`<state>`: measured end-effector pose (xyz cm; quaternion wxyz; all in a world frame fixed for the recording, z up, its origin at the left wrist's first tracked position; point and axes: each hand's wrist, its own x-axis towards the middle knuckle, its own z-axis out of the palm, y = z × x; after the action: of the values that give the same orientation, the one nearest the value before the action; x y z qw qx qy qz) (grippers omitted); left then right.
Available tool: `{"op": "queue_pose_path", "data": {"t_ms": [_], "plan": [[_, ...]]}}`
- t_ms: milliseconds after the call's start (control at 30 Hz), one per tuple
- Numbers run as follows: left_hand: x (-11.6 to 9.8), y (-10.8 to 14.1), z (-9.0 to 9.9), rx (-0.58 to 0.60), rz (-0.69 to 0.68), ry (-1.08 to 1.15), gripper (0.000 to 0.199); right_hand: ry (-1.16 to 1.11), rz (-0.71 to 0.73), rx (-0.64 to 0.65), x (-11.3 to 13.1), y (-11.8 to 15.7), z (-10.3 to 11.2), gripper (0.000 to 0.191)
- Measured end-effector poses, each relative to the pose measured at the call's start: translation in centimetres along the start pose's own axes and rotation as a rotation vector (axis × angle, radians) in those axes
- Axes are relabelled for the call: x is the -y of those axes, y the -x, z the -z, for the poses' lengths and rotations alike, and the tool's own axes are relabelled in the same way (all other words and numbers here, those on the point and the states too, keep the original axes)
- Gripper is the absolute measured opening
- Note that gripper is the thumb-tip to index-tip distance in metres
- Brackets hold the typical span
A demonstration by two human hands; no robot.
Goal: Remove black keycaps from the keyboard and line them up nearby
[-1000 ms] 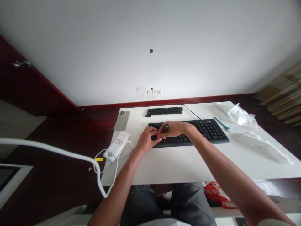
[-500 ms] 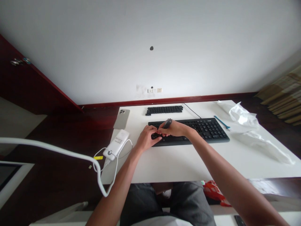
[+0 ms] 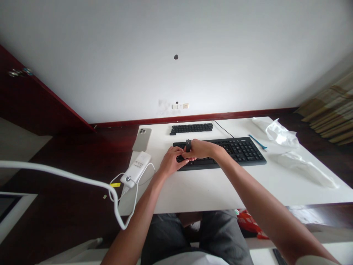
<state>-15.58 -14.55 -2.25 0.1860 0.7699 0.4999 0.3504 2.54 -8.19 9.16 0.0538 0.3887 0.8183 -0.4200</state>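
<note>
A black full-size keyboard (image 3: pixel 245 151) lies across the white table in front of me. Over its left half, my right hand (image 3: pixel 199 149) is closed round a small black tool (image 3: pixel 188 145), which stands up out of my grip; its lower end is hidden. My left hand (image 3: pixel 171 159) rests on the left end of the keyboard, thumb and fingers apart, its fingertips close to those of my right hand. The keys under both hands are mostly covered. Behind the keyboard, black keycaps (image 3: pixel 191 128) are laid out in rows.
To the left are a phone (image 3: pixel 142 140) and a white power bank (image 3: pixel 137 169) with a looped white cable (image 3: pixel 68 177). A blue pry tool (image 3: pixel 257 142) lies right of the keyboard, near crumpled white plastic bags (image 3: pixel 281 134). The table (image 3: pixel 209 191) backs towards the wall.
The black tool in my right hand has gone from slanted to nearly upright, and the wrist has turned and shifted slightly left. My left hand stays nearly in place on the keyboard.
</note>
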Motion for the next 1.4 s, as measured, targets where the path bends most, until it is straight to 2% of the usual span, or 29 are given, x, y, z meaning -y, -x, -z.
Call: {"op": "queue_pose_path", "data": {"t_ms": [233,600,767,1100,1200,1400], "plan": [[0.2,0.1,0.0,0.005,-0.009,0.039,0.008,-0.131,0.042,0.042,-1.5,-0.2,0.2,0.019],[0.0,0.1,0.1,-0.010,-0.018,0.038,0.004,-0.306,0.160,0.019,-3.8,-0.2,-0.7,0.027],[-0.2,0.1,0.3,-0.015,-0.022,0.047,0.004,-0.347,0.166,0.029,-4.6,0.0,-0.7,0.028],[-0.1,0.1,0.1,-0.022,-0.022,0.045,0.008,-0.436,0.193,0.032,-6.1,0.2,-0.8,0.046],[-0.2,0.1,0.2,-0.017,-0.013,0.043,0.012,-0.450,0.224,0.003,-6.3,0.3,-0.9,0.048],[-0.4,0.1,0.4,-0.003,-0.003,0.071,0.027,-0.379,0.271,-0.154,-6.3,0.6,-1.0,0.042]]}}
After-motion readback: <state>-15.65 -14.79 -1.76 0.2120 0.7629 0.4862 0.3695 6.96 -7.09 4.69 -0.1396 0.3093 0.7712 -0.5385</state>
